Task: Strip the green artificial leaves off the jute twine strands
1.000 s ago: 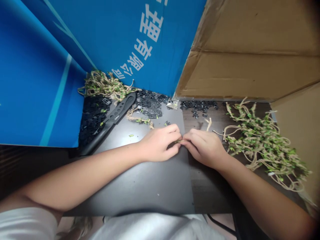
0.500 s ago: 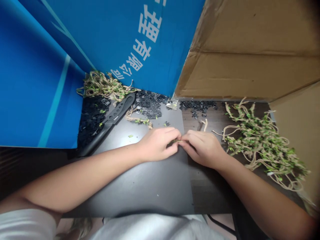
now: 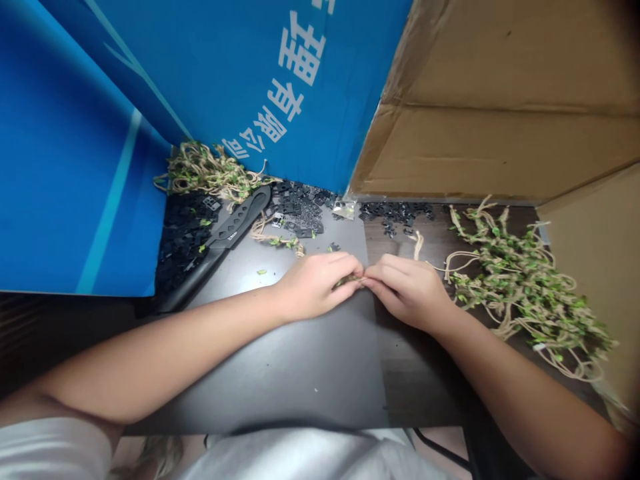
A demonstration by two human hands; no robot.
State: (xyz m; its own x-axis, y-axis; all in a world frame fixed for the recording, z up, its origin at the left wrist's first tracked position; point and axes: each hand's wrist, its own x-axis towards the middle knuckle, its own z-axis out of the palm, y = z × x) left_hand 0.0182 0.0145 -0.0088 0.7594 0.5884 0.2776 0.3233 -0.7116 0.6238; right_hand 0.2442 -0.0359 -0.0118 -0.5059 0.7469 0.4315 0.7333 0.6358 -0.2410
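My left hand (image 3: pixel 320 285) and my right hand (image 3: pixel 411 290) meet fingertip to fingertip over the grey mat. Both are closed, pinching a short length of leafy twine (image 3: pixel 355 280) between them; most of it is hidden by the fingers. A loose twine end (image 3: pixel 418 245) sticks out behind my right hand. Just beyond my left hand lies another twine piece with green leaves (image 3: pixel 285 242). To the right of my right hand spreads a large heap of leafy twine (image 3: pixel 525 280).
A grey mat (image 3: pixel 300 373) covers part of the dark wooden table (image 3: pixel 425 387). Small black pieces (image 3: pixel 300 210) lie along the back, beside a black-handled tool (image 3: pixel 235 227). More leafy twine (image 3: pixel 210 170) is piled at the back left. Blue panels (image 3: pixel 225 80) and cardboard (image 3: pixel 475 147) wall the table.
My right hand has shifted slightly, its fingers a little more apart from my left hand's. The loose twine end behind it has moved slightly right. My left hand is nearly still.
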